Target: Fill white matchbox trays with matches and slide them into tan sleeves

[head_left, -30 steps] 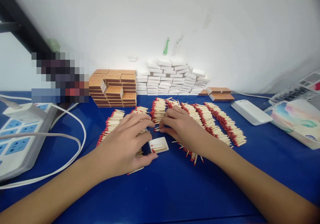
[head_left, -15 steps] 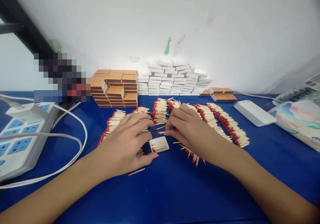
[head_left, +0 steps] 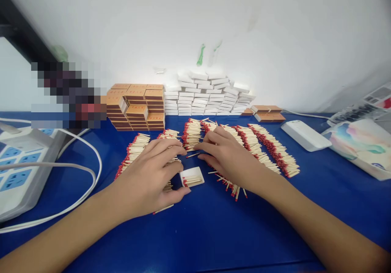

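Note:
A small white matchbox tray (head_left: pixel 198 173) lies on the blue table, holding several red-tipped matches (head_left: pixel 193 180). My left hand (head_left: pixel 159 173) curves round the tray's left side, thumb and fingers apart, the thumb by its near corner; whether it touches is unclear. Behind the tray, my right hand (head_left: pixel 227 153) has its thumb and index finger parted close to a loose match (head_left: pixel 192 156). No match is visibly held. Rows of matches fan out behind and beside both hands, one at the left (head_left: pixel 134 151) and another at the right (head_left: pixel 276 151).
Brown matchboxes (head_left: pixel 136 106) are stacked against the wall, beside piled white trays (head_left: pixel 201 96). More brown boxes (head_left: pixel 269 113) lie at right, near a white device (head_left: pixel 305 135) and a tissue pack (head_left: pixel 360 147). A power strip (head_left: pixel 27 175) with white cables occupies the left.
The match by my right fingertips is gone from there, and the tray shows more matches. My right thumb and index finger have parted near another match. My left hand stays beside the tray.

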`<state>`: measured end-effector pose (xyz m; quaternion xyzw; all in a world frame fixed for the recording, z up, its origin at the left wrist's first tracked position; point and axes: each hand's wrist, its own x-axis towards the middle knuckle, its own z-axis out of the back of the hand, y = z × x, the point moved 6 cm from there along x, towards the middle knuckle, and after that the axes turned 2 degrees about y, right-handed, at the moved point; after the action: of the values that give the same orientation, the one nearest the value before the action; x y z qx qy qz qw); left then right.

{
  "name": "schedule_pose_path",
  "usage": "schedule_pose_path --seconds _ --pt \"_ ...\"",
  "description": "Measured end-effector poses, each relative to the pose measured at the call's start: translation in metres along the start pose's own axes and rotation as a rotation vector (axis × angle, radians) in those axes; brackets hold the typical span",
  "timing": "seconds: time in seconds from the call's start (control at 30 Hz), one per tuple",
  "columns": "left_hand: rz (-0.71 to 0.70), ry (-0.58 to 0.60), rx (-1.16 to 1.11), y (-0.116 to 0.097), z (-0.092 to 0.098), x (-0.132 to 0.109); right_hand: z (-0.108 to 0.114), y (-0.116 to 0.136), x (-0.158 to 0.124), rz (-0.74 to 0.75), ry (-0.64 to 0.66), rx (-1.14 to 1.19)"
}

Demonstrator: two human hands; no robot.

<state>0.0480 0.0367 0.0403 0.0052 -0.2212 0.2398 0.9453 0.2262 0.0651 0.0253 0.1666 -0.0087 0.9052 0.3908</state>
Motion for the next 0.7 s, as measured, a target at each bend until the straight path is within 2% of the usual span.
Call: schedule_pose_path --seconds 0.23,0.7 --pt "-0.010 -0.001 0.013 -0.0003 0.0008 0.0010 -0.0057 0.0028 0.0007 0.026 -0.042 0.054" --pt "0.001 0.014 0.027 -0.0002 -0.0018 -0.0011 -0.0107 0.0006 -0.0012 0.038 0.000 0.152"
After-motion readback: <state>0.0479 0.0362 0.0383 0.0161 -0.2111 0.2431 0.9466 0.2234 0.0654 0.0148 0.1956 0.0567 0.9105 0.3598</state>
